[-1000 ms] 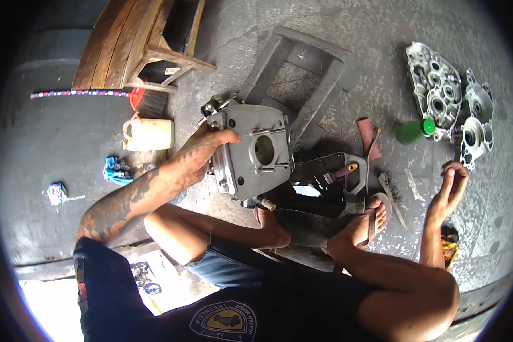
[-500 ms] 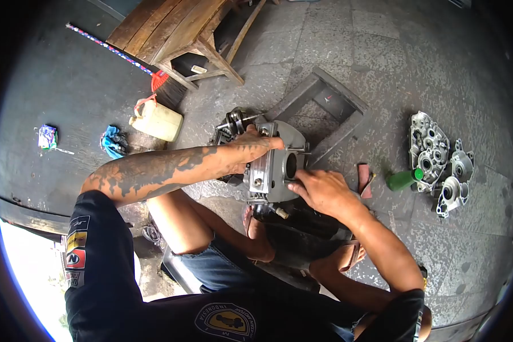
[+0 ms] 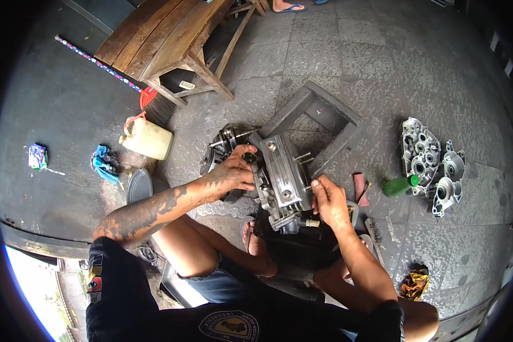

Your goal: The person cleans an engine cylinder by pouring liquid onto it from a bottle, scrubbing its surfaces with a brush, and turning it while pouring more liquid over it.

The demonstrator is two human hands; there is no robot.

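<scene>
A silver cylinder head with a ribbed cover (image 3: 282, 171) is tilted between my hands, above the dark basin-like thing (image 3: 268, 225) near my feet. My left hand (image 3: 233, 171) grips its left side with the fingers bent around the edge. On the opposite side, my right hand (image 3: 329, 200) has thumb and fingers closed on its lower right edge, below two protruding studs (image 3: 304, 157). The undersides of both grips are hidden. Behind my left hand lies a dark engine part with a shaft (image 3: 228, 137).
A grey metal frame (image 3: 347, 134) lies just beyond the work. To the right are engine casings (image 3: 420, 151), a green bottle (image 3: 400, 186) and a wire brush (image 3: 374, 232). A jerrycan (image 3: 147, 138), broom (image 3: 148, 98) and wooden bench (image 3: 159, 43) stand left. Another person's foot (image 3: 289, 7) shows at the top.
The cylinder head has turned, so its round side opening no longer shows and the ribbed cover faces up. My left hand has shifted from its top to its left side; my right hand moved lower.
</scene>
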